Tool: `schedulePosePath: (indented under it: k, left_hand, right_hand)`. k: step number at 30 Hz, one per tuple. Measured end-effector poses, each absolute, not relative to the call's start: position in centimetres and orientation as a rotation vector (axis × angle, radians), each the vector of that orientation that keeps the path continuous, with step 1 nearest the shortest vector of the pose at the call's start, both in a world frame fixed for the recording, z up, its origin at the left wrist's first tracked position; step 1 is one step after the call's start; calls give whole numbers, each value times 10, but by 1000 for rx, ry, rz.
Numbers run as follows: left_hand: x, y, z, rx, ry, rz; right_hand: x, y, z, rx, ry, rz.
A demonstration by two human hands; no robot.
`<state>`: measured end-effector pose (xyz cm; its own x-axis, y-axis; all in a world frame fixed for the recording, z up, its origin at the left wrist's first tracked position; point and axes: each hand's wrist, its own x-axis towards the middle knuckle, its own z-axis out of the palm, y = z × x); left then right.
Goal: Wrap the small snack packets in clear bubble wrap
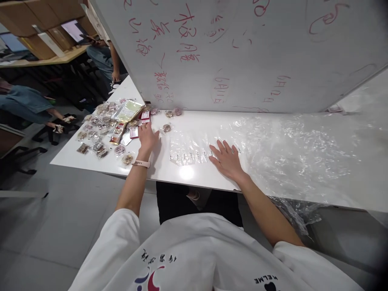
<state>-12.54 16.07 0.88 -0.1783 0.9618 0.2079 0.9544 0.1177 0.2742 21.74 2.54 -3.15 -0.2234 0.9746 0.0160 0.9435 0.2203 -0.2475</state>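
Note:
My left hand [148,138] is at the right side of a heap of small packets, its thumb spread away from the other fingers. Its fingertips are by a red-and-white packet [144,116], and a second red-and-white packet [133,132] lies just left of it; whether they touch is unclear. My right hand [226,159] lies flat with fingers spread on a clear plastic bag [190,151] with a row of small dark marks along its edge. The heap includes a gold-and-green pouch [129,110], a red-and-gold sachet [118,132] and several clear-wrapped small packets [97,147].
Crumpled clear plastic film [297,149] spreads over the right of the white table [163,171] and hangs below its front edge. A whiteboard [242,60] with red writing stands along the back. At left are two other people, one seated, and desks with monitors [72,30].

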Motion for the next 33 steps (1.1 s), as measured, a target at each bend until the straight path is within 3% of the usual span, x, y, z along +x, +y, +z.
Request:
schedulePosePath:
  k: [7, 24, 30, 33]
  left_hand:
    - [-147, 225, 24, 1829, 2560, 752]
    - [-141, 240, 33, 1726, 2562, 304]
    - [-134, 225, 54, 1757, 2506, 516]
    - [-114, 194, 75, 1921, 2247, 706]
  right_hand:
    - [218, 28, -36, -1783, -2280, 172]
    - [221, 30, -38, -1713, -2215, 178]
    - [219, 30, -34, -1687, -2110, 175]
    - [218, 31, -32, -1671, -2077, 205]
